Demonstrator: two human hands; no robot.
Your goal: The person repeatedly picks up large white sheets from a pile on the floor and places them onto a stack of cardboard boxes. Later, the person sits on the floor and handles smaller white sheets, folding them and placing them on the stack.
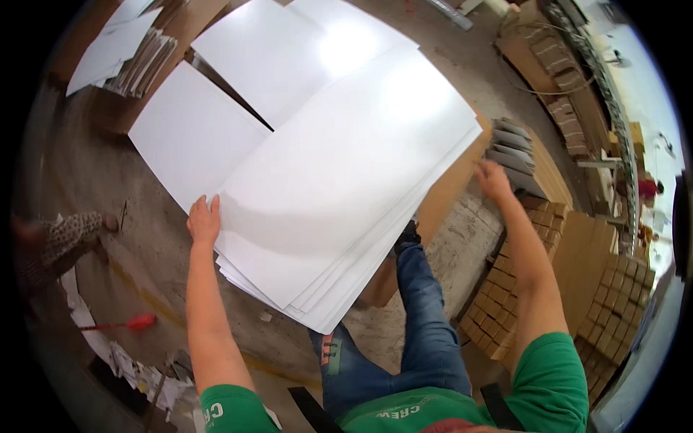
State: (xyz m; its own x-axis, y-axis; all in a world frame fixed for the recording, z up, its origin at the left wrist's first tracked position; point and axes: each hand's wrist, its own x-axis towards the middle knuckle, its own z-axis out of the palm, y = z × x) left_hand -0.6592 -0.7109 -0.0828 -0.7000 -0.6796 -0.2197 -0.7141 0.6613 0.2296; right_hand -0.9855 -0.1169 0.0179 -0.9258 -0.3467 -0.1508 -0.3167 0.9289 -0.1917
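Observation:
A stack of large white sheets [339,173] lies slanted in front of me, its near corner close to my knee. The near edges are slightly fanned out. My left hand [204,219] is at the stack's left edge, fingers apart and fingertips touching the sheets' rim. On the other side, my right hand [494,180] is just beyond the stack's right edge, fingers curled in. A gap shows between it and the sheets, and whatever its fingers may hold is hidden. More white sheets [195,133] lie beyond on the left, partly overlapped by the stack.
Brown board [451,180] shows under the stack's right side. Grey folded pieces [512,148] and bundled brown cartons [505,289] stand at right. At far left are piled sheets [137,61], another person's patterned sleeve [72,234], a red-ended tool [141,322] and paper scraps [155,382].

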